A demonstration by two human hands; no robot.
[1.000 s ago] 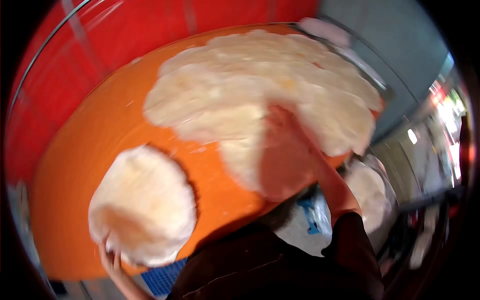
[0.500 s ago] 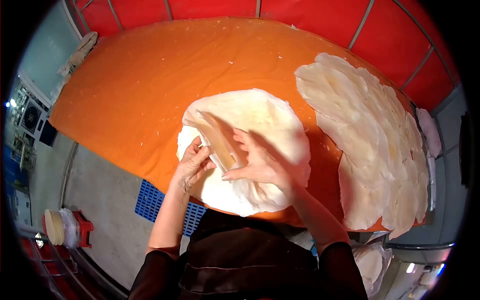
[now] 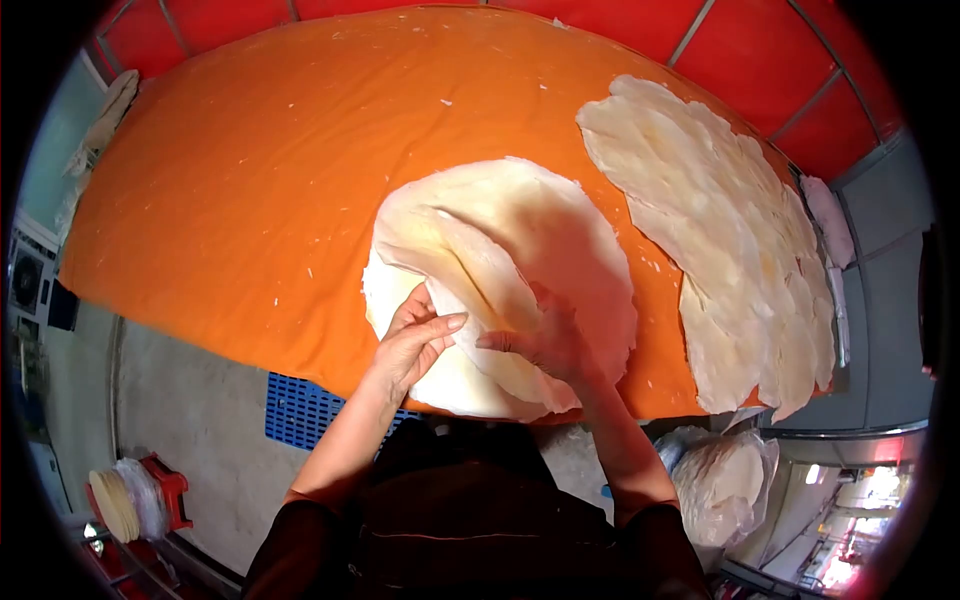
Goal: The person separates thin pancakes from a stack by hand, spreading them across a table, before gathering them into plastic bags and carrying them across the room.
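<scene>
A pile of thin, pale round sheets [image 3: 510, 200] lies near the front edge of the orange-covered table [image 3: 230, 190]. The top sheet is partly lifted and folded. My left hand [image 3: 418, 335] pinches its folded edge between thumb and fingers, at the left side of the pile. Over the right part of the fold is my right hand [image 3: 545, 345], in shadow, its thumb pointing left and its fingers apart, touching or just above the sheet; the contact is unclear. Many overlapping pale sheets [image 3: 720, 240] are spread out on the table's right side.
Below the table on the left are a blue slotted mat [image 3: 300, 410] and a red stool [image 3: 165, 490] with round pale discs [image 3: 115, 505] beside it. A plastic-wrapped stack [image 3: 725, 485] stands below at the right. Red panels [image 3: 760, 60] border the far side.
The view has shifted. The narrow fold of the top sheet has opened into a wider, looser flap. My right hand has moved right along with it, and my left hand still grips the edge.
</scene>
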